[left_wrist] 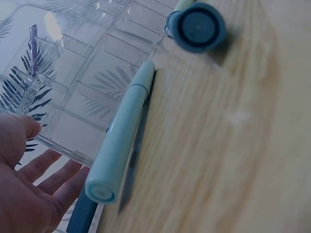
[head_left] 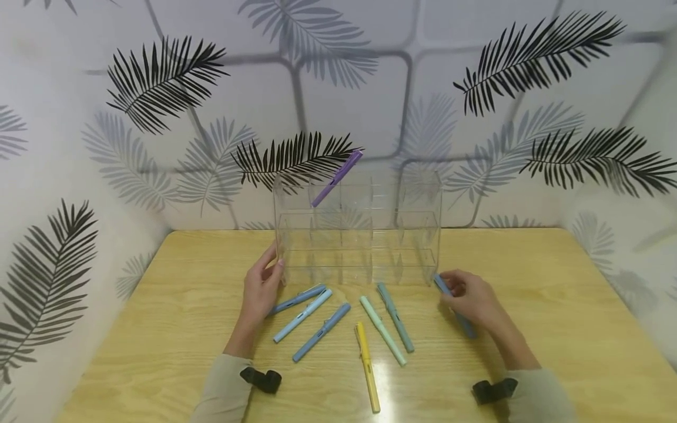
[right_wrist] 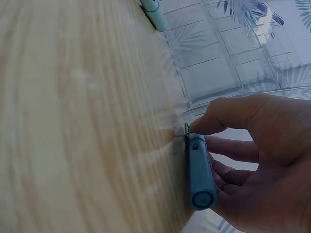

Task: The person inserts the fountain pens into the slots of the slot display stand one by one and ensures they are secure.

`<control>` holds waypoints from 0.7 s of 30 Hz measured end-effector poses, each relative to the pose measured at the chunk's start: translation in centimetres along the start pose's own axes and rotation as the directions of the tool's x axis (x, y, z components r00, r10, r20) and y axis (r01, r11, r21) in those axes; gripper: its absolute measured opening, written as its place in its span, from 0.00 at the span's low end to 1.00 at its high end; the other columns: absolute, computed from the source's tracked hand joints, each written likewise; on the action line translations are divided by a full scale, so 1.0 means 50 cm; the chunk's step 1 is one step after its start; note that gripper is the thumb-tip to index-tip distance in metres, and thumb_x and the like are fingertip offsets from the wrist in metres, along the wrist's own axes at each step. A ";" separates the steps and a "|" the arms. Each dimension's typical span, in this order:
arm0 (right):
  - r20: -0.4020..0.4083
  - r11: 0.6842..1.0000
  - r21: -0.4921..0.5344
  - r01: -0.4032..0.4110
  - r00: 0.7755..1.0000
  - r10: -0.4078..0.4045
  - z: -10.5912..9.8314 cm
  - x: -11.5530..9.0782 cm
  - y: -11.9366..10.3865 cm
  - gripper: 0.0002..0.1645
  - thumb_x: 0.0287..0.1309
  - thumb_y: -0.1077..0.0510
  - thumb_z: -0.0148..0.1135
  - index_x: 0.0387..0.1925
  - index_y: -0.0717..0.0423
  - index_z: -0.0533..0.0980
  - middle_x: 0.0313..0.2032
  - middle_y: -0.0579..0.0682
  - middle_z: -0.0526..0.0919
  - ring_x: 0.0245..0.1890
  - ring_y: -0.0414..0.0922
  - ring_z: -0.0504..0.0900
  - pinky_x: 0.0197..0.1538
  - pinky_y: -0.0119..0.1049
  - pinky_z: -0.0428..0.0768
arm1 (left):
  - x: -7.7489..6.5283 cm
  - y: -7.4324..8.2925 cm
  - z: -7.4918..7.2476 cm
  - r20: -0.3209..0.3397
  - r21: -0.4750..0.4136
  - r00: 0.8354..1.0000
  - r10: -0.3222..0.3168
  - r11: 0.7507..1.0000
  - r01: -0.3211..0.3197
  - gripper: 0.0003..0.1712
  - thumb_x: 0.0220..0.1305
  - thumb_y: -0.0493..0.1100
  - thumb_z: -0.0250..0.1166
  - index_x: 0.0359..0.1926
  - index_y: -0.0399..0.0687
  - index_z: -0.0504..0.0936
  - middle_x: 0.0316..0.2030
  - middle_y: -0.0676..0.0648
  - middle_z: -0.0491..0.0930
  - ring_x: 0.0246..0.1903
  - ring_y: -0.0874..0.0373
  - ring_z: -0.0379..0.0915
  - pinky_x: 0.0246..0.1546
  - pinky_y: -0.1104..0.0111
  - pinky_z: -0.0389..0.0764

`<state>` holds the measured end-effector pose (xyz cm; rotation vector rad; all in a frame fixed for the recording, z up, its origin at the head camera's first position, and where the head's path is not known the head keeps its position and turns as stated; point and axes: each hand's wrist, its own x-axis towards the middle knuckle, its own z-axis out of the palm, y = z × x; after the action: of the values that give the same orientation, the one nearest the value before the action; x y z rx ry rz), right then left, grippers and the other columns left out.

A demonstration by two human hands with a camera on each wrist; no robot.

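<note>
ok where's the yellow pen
The yellow pen lies lower centre in the head view, between a blue pen (left) and a pale green pen (right).

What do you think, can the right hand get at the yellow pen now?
Probably not yet: the right hand has a blue pen in its grip. Nothing lies on the yellow pen, though.

A pale wall is seen behind the wooden tabletop, with patterned surfaces continued on 2 sides. Black leaves, fainter grey leaves and grey bands are printed across it. Light is reflected in the yellowish grain as a white glare.
</note>
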<state>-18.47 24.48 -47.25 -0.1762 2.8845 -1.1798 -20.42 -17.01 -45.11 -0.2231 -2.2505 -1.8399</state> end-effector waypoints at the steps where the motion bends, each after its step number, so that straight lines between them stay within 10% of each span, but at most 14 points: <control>1: -0.002 1.000 -0.007 -0.002 1.000 0.002 -0.001 -0.001 0.000 0.25 0.59 0.65 0.68 0.57 0.71 0.77 0.42 0.61 0.83 0.41 0.54 0.83 0.39 0.42 0.82 | 0.002 -0.006 0.001 0.000 -0.003 1.000 0.001 1.000 -0.001 0.27 0.75 0.29 0.55 0.73 0.31 0.67 0.66 0.28 0.71 0.34 0.65 0.78 0.29 0.69 0.80; 9: -0.041 1.000 -0.026 -0.004 0.999 0.003 0.003 -0.004 -0.001 0.21 0.62 0.61 0.70 0.54 0.68 0.80 0.42 0.59 0.85 0.40 0.52 0.84 0.40 0.44 0.82 | 0.018 -0.072 0.001 -0.011 -0.011 1.000 0.008 1.000 -0.008 0.27 0.78 0.34 0.56 0.74 0.42 0.70 0.68 0.34 0.72 0.39 0.47 0.81 0.29 0.70 0.80; 21: -0.077 1.000 -0.011 -0.022 0.997 0.021 -0.002 -0.004 0.013 0.23 0.61 0.62 0.68 0.56 0.69 0.79 0.42 0.60 0.85 0.41 0.54 0.84 0.39 0.42 0.82 | 0.017 -0.076 0.002 -0.011 0.010 1.000 0.015 1.000 -0.015 0.27 0.78 0.37 0.57 0.74 0.44 0.70 0.68 0.36 0.73 0.51 0.34 0.79 0.30 0.69 0.81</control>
<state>-18.32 25.06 -47.64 -0.1024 2.9518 -1.1918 -22.22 -17.71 -48.47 -0.2267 -2.2438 -1.8170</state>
